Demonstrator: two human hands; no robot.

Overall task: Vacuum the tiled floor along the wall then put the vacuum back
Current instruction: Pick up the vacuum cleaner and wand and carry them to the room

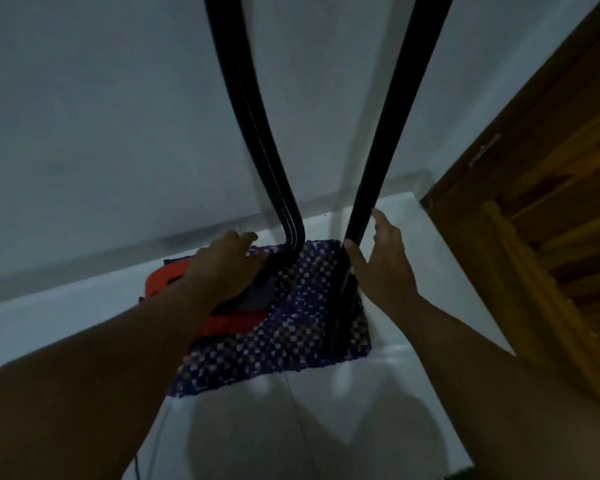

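Head view: observed a red vacuum [229, 320] with dark upper housing, resting on a blue-and-white checkered mat [291, 341] on the white tiled floor [388, 393], close to the base of the pale wall [101, 116]. Noted a black hose [257, 126] rising from the vacuum's top and running up out of frame. Noted a second black tube [388, 126] standing nearly upright to the right of the hose, lower end on the mat, upper end also out of frame.

Left hand [227, 268] placed over the top of the vacuum at the hose's base, fingers [250, 237] curled downward; grip on the housing beneath could not be confirmed, palm hiding the contact. Right hand [383, 261] set against the upright tube, thumb on its left side, fingers [381, 220] extended on its right, loosely spread, not wrapped fully round.

Wooden door [551, 220] with a metal handle recorded at the right edge, beside the wall corner. Image dim and somewhat blurred; finer detail not legible.
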